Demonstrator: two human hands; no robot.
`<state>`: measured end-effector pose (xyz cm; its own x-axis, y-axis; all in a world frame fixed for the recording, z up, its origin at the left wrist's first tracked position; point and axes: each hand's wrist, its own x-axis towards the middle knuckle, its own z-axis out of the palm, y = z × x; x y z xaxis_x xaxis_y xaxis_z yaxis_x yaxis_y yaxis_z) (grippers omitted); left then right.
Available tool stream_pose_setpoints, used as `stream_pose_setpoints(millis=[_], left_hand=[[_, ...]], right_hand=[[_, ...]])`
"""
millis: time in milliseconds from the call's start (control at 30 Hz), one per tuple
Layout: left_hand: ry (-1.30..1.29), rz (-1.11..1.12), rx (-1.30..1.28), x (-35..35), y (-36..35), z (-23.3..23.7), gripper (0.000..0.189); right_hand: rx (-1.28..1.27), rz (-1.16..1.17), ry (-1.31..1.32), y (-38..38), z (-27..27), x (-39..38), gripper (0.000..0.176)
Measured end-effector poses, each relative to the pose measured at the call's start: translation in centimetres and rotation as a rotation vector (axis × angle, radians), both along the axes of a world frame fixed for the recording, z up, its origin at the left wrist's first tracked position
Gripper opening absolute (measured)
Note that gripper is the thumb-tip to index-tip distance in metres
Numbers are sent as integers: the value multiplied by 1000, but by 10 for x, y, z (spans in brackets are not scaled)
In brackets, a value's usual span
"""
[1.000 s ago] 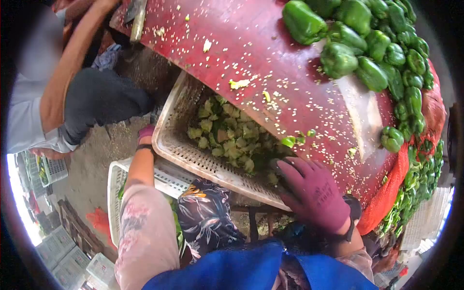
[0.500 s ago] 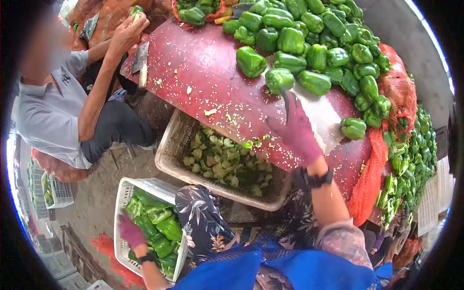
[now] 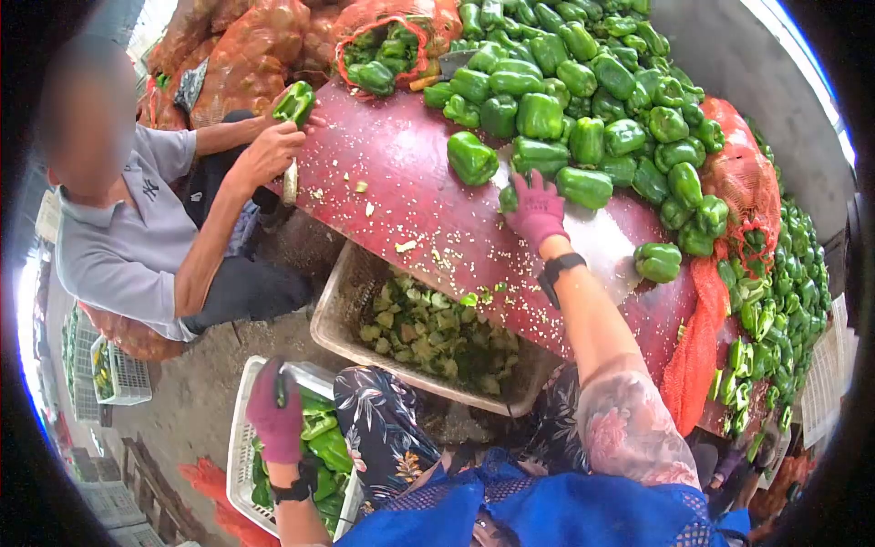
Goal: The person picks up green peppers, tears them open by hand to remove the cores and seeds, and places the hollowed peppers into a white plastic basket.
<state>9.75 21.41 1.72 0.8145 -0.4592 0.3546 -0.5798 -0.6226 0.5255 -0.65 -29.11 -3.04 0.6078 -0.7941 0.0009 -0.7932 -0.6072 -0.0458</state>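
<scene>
My right hand (image 3: 538,211), in a purple glove, lies with fingers spread on a green pepper (image 3: 508,198) at the near edge of the pepper pile (image 3: 583,100) on the red table (image 3: 401,191). My left hand (image 3: 276,415), also gloved, hangs curled in a fist over the white crate (image 3: 239,428) of cut pepper pieces (image 3: 326,445). Whether the fist holds anything is unclear. A beige crate (image 3: 339,305) of pepper cores and scraps stands under the table's edge between my hands.
A person in a grey shirt (image 3: 118,246) sits at the left, holding a pepper (image 3: 293,100) and a knife (image 3: 290,187). A pale cleaver blade (image 3: 629,251) lies by my right forearm. Red mesh sacks (image 3: 711,337) of peppers hang at the right. More crates (image 3: 118,374) stand at the far left.
My right hand has left the cleaver and moved up the table onto a pepper. My left hand has risen out of the white crate. The other person has picked up a knife.
</scene>
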Motion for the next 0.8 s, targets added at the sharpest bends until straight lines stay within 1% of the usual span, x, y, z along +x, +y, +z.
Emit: stream_pose_setpoints(millis=[33,100,133,167,233,300,367,467,567,600,633,667,733,800], left_hand=[[-97,-97,37,-4,-23,17,35],[-140,-289,16,-20,-73,52,43],[-116,-359,7,-26,-93,60,47],[-89,-429,-2,-33,-114,69,52],[-96,-526,87,-42,-138,67,57],[-137,-608,219,-51,-152,58,61],[-172,-691,301,-61,-170,48,63],[-178,-784,385,-75,-182,41,61],[-195,-817,471,-94,-195,43,60],[-192,-838,479,-97,-198,37,60],[-183,-862,463,-102,-201,35,61],[-170,-883,448,-110,-203,33,61],[-149,-917,408,-123,-203,23,64],[-99,-915,438,-136,-202,22,65]], right_hand=[[-19,22,-33,4,0,-1,84],[-49,31,-84,14,7,-19,82],[-93,-9,-164,22,12,-24,79],[-144,37,-260,30,16,-29,77],[-250,136,-452,43,22,-40,73],[417,238,-364,67,45,-61,60],[737,192,-654,98,50,-85,53],[680,165,-758,123,55,-124,56],[303,36,-806,111,46,-160,63],[180,-76,-739,97,42,-175,73],[44,-135,-662,81,44,-200,80],[-290,-201,-479,62,41,-220,85],[-111,-495,-407,11,38,-260,94],[89,-684,-546,-35,19,-294,103]])
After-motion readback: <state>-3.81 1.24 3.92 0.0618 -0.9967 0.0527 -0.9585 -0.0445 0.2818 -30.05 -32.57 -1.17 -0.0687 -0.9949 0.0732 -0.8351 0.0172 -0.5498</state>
